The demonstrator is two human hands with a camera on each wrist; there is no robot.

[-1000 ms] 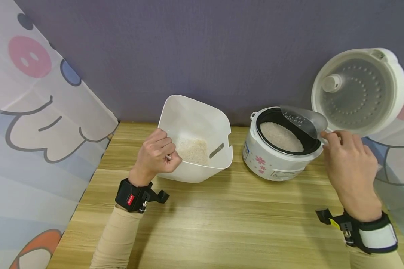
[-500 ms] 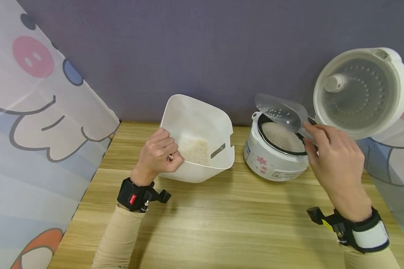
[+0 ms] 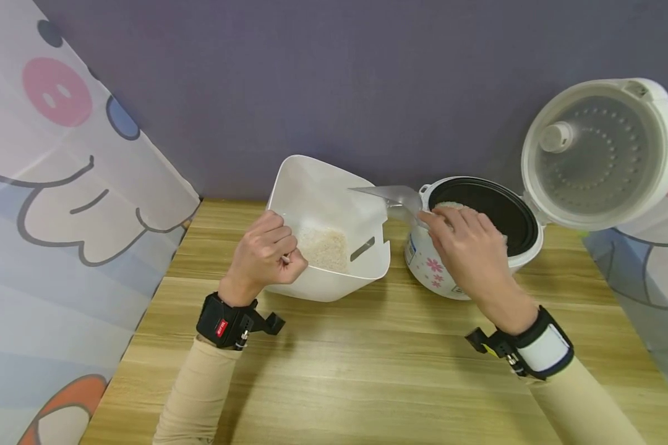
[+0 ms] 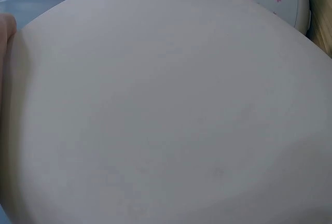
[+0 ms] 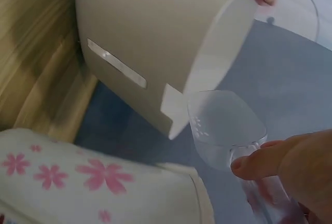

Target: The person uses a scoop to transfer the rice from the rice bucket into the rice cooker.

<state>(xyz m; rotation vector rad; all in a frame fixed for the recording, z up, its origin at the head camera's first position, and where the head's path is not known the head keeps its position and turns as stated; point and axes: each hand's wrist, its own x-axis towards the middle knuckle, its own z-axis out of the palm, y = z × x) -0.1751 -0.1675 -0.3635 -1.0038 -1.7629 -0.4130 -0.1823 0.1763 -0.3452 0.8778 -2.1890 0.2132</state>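
My left hand (image 3: 268, 250) grips the near left rim of a white rice bin (image 3: 323, 287), which leans toward me. Inside the bin lies a patch of rice (image 3: 325, 248). In the left wrist view the bin's wall (image 4: 166, 99) fills nearly everything. My right hand (image 3: 470, 250) holds a clear scoop (image 3: 403, 194) by its handle, its tip over the bin's right rim. A few grains cling inside the scoop (image 5: 225, 120) in the right wrist view. Below that hand stands a white rice cooker (image 3: 423, 262) with pink flowers; the hand covers most of the rice in its black pot.
The cooker's lid (image 3: 601, 154) stands raised at the right. A dark grey-purple wall (image 3: 334, 93) rises behind the wooden table (image 3: 356, 371). A cartoon-printed curtain (image 3: 89, 247) borders the left side, with more at the right.
My right hand has carried the scoop leftward from over the cooker's pot to the bin's right rim. The left hand and the bin have hardly moved.
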